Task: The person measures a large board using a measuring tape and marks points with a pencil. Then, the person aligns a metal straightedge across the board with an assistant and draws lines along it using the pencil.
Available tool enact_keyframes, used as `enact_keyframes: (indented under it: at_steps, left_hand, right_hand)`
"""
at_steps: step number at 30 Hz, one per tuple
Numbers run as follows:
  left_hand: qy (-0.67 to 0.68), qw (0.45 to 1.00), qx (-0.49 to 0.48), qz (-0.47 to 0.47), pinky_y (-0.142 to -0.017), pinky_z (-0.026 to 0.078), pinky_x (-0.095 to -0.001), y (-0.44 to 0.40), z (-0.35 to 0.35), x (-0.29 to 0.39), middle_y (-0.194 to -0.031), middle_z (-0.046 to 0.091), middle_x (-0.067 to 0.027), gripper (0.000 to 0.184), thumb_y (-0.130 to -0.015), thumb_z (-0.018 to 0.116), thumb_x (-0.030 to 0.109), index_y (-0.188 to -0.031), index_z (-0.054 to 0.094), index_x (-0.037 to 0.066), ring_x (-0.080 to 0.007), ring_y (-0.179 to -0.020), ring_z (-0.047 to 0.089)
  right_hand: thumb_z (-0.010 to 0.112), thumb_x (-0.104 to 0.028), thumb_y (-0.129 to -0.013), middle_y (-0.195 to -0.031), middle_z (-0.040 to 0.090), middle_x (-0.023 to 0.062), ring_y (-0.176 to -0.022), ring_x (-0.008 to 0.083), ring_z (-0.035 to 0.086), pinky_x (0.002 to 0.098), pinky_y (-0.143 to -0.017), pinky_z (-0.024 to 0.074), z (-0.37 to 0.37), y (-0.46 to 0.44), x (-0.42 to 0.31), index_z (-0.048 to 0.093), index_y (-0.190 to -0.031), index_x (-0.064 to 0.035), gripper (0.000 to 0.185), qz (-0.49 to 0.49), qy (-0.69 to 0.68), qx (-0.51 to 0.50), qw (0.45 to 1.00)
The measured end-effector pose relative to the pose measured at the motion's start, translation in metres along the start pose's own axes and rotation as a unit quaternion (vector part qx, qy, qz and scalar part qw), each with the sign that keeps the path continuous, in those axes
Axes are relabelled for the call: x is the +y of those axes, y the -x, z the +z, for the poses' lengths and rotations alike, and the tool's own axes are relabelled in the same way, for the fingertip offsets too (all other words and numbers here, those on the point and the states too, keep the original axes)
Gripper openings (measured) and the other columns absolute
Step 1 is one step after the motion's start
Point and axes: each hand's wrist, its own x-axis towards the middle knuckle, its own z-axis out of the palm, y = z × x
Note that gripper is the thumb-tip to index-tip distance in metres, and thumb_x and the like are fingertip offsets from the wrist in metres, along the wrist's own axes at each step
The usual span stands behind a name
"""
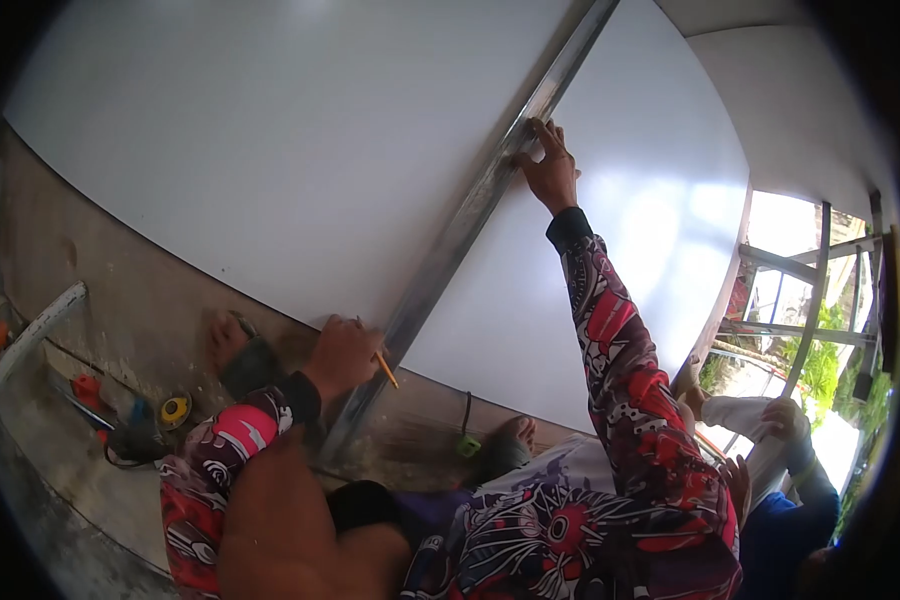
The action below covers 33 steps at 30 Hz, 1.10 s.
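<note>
A long metal straightedge (457, 235) lies diagonally across a glossy white sheet (300, 150). My right hand (552, 172) is at its upper part, thumb and fingers pressed on the metal. Lower down, beside the near end of the straightedge, my left hand (345, 355) is closed around a yellow pencil (386, 371). The pencil's tip points down and to the right, close to the straightedge and the sheet's near edge. Some of the left fingers are hidden behind the hand.
On the left lie a yellow tape measure (175, 411), a red-handled tool (87, 390) and a pale curved tube (38, 335). A small green object (468, 446) hangs on a dark cord. At right are another person's hand (787, 418) and blue sleeve (795, 520), near a metal frame (785, 262).
</note>
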Motion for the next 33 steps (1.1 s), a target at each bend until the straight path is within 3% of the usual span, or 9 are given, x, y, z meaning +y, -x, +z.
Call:
enact_keyframes:
  at_steps: [1, 4, 7, 13, 22, 33]
  left_hand:
    - [-0.002, 1.0, -0.004, -0.002, -0.08, 0.044, -0.0457, 0.0, -0.003, 0.002, -0.078, 0.073, -0.0031, 0.005, -0.081, 0.071, 0.021, -0.085, 0.071, 0.018, -0.0284, -0.078, 0.071]
    - [-0.008, 1.0, -0.009, -0.003, -0.08, 0.044, -0.0453, 0.0, -0.001, 0.001, -0.077, 0.073, -0.0023, 0.005, -0.081, 0.072, 0.021, -0.085, 0.071, 0.018, -0.0283, -0.078, 0.072]
    - [-0.006, 1.0, 0.002, 0.001, -0.08, 0.044, -0.0455, 0.001, 0.002, -0.001, -0.076, 0.073, -0.0029, 0.006, -0.081, 0.072, 0.022, -0.084, 0.071, 0.018, -0.0283, -0.077, 0.072]
    - [-0.034, 0.999, 0.009, 0.003, -0.079, 0.045, -0.0459, 0.002, 0.007, -0.003, -0.074, 0.071, -0.0056, 0.008, -0.08, 0.073, 0.023, -0.083, 0.069, 0.015, -0.0291, -0.076, 0.071]
    - [0.007, 0.999, 0.033, 0.024, -0.073, 0.046, -0.048, 0.004, 0.01, -0.005, -0.065, 0.065, -0.0109, 0.013, -0.078, 0.073, 0.021, -0.076, 0.065, 0.011, -0.0347, -0.067, 0.067]
    - [-0.011, 0.999, 0.034, 0.036, -0.072, 0.045, -0.0482, 0.005, 0.004, 0.0, -0.063, 0.062, -0.0113, 0.014, -0.078, 0.073, 0.02, -0.074, 0.063, 0.01, -0.0343, -0.068, 0.065]
  right_hand:
    - [0.077, -0.029, -0.088, -0.168, 0.038, 0.0126, -0.159, 0.0328, 0.027, 0.0752, -0.114, 0.0289, -0.001, 0.001, -0.001, 0.054, -0.153, -0.0252, 0.069, -0.006, 0.01, 0.004, 1.0]
    - [0.075, -0.03, -0.087, -0.167, 0.039, 0.0146, -0.158, 0.0358, 0.029, 0.0867, -0.106, 0.0248, 0.003, -0.001, 0.007, 0.055, -0.152, -0.0206, 0.069, -0.049, -0.009, 0.02, 0.999]
    - [0.078, -0.033, -0.085, -0.164, 0.043, 0.0167, -0.156, 0.0368, 0.032, 0.0786, -0.11, 0.0315, 0.002, -0.004, 0.01, 0.059, -0.149, -0.0195, 0.068, -0.058, -0.004, 0.021, 0.998]
    - [0.08, -0.033, -0.082, -0.156, 0.048, 0.026, -0.148, 0.0412, 0.042, 0.0489, -0.119, 0.0411, -0.004, -0.008, 0.006, 0.064, -0.144, -0.0165, 0.066, -0.091, 0.042, 0.034, 0.994]
    - [0.081, -0.034, -0.083, -0.151, 0.054, 0.0275, -0.145, 0.0392, 0.047, 0.0456, -0.119, 0.0408, -0.006, -0.014, 0.013, 0.064, -0.144, -0.0125, 0.067, -0.113, 0.043, 0.01, 0.993]
    - [0.08, -0.037, -0.082, -0.154, 0.052, 0.0257, -0.143, 0.0385, 0.051, 0.0444, -0.118, 0.043, -0.002, -0.019, 0.023, 0.062, -0.147, -0.0202, 0.069, -0.111, 0.063, -0.003, 0.992]
